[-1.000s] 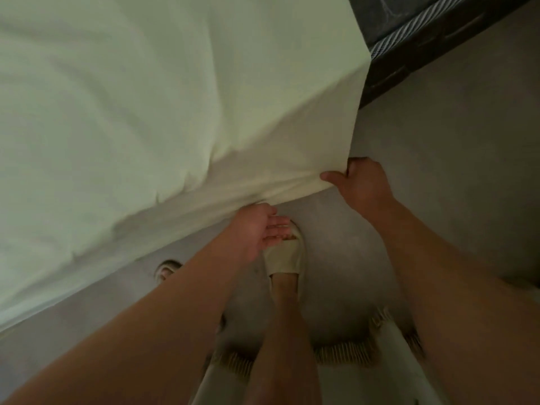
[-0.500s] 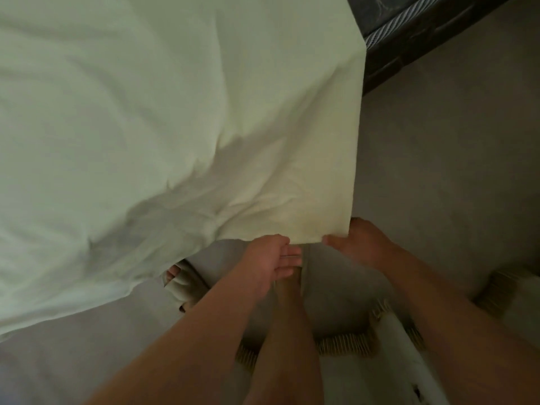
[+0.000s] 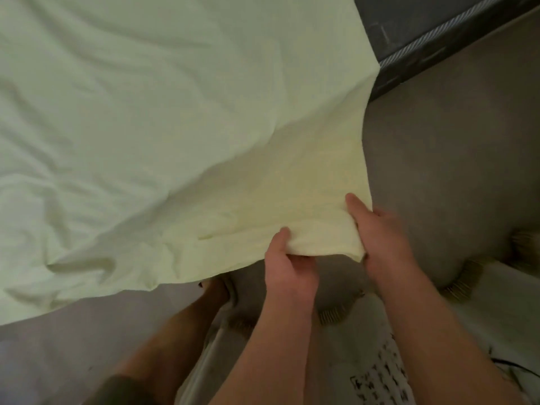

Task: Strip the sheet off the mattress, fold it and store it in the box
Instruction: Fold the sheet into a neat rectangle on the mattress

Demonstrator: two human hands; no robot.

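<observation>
Fabric fills most of the view: a pale yellow-green sheet (image 3: 152,118) lies rumpled over the bed, with soft creases running across it. Its near corner is off the bed and held up above the floor (image 3: 455,147), stretched into a taut flap between the two hands.

The left hand (image 3: 287,270) pinches the sheet's lower hem, with the thumb pressed on top of the cloth and the fingers curled underneath it. The right hand (image 3: 380,232) grips the corner itself just beside the left. Its thumb lies flat along the upper side of the fabric near the side edge, and its fingers are hidden behind the cloth. The hands are close together but do not touch, with a short span of hem sagging between them.

At the top right the sheet's edge ends, and a bare dark grey part of the mattress (image 3: 409,16) shows, bordered by striped piping, with a darker bed base (image 3: 409,74) below it.

Below the raised hem, a foot in a light slipper (image 3: 225,287) stands on the grey floor. A pale rug (image 3: 362,355) with a tan fringe and small dark markings lies beneath the forearms, and another fringed piece lies to the right.
</observation>
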